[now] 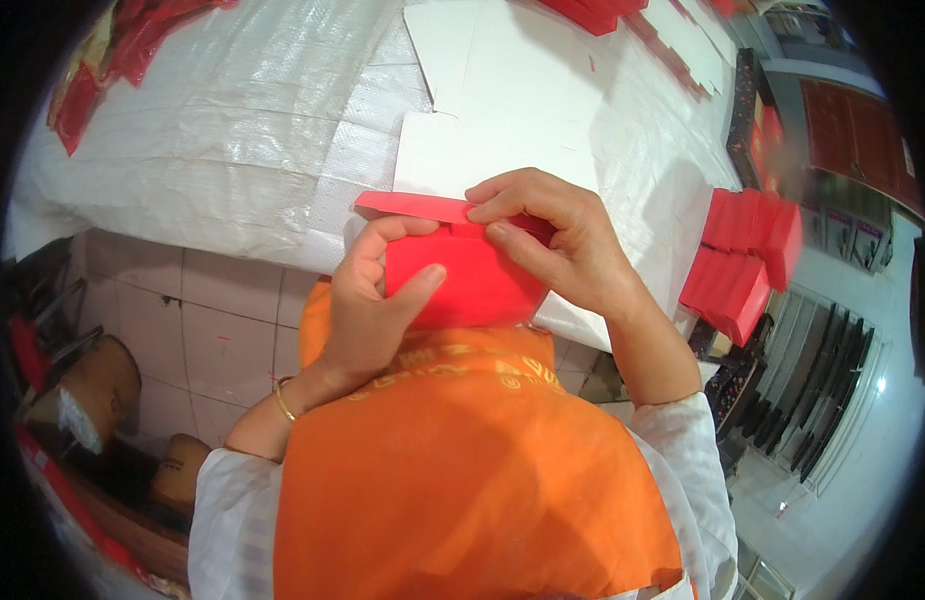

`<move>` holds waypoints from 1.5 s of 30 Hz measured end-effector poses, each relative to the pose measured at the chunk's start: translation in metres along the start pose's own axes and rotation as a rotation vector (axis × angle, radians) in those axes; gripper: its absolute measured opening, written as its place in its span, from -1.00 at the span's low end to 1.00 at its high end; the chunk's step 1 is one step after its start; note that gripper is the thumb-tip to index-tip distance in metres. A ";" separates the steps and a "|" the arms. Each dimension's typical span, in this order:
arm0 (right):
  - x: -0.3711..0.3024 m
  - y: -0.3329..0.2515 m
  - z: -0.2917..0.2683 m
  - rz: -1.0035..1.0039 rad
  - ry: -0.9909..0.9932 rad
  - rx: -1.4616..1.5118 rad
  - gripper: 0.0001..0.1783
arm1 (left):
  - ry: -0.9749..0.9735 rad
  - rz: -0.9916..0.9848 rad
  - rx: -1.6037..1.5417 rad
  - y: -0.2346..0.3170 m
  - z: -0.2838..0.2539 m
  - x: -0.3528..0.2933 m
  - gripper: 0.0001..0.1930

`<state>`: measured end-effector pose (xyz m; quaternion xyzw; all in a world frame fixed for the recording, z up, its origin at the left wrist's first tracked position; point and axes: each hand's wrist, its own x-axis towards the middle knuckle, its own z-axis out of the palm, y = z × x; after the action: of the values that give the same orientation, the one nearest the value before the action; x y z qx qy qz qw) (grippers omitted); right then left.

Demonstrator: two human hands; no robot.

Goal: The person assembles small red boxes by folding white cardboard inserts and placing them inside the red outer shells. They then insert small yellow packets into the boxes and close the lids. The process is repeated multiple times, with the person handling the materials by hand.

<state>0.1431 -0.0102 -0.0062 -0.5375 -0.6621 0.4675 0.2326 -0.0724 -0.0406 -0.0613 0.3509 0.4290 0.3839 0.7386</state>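
Observation:
A red paper box (pixel 472 275) is held between my two hands at the table's near edge, close to my orange apron. Its long top flap (pixel 407 207) stands partly raised along the far side. My left hand (pixel 377 285) grips the box's left side, thumb on the front face and fingers curled over the top edge. With thumb and forefinger, my right hand (pixel 552 235) pinches the flap at the upper right. Part of the box's opening is hidden by the right fingers.
White woven sheeting (pixel 232 130) covers the table, with flat white card (pixel 512 90) beyond the box. Stacked red boxes (pixel 732 255) stand at the right edge. More red pieces (pixel 592 12) lie at the far side, and a rolled brown item (pixel 100 390) sits at the lower left.

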 end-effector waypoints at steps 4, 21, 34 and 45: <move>-0.003 -0.001 0.000 0.007 -0.014 0.023 -0.79 | -0.023 -0.010 0.000 0.004 0.000 0.000 -0.67; -0.004 -0.001 -0.002 0.048 -0.077 0.110 -0.88 | -0.067 0.031 0.048 0.001 -0.007 0.001 -0.70; -0.008 -0.010 -0.005 -0.060 -0.091 0.057 -0.85 | -0.156 -0.099 -0.171 0.012 -0.004 0.002 -0.50; 0.000 -0.010 -0.005 0.086 -0.095 0.200 -0.87 | -0.096 -0.089 -0.146 0.018 0.000 0.007 -0.54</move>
<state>0.1425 -0.0083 0.0053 -0.5167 -0.5988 0.5659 0.2331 -0.0753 -0.0260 -0.0487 0.2948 0.3792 0.3638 0.7981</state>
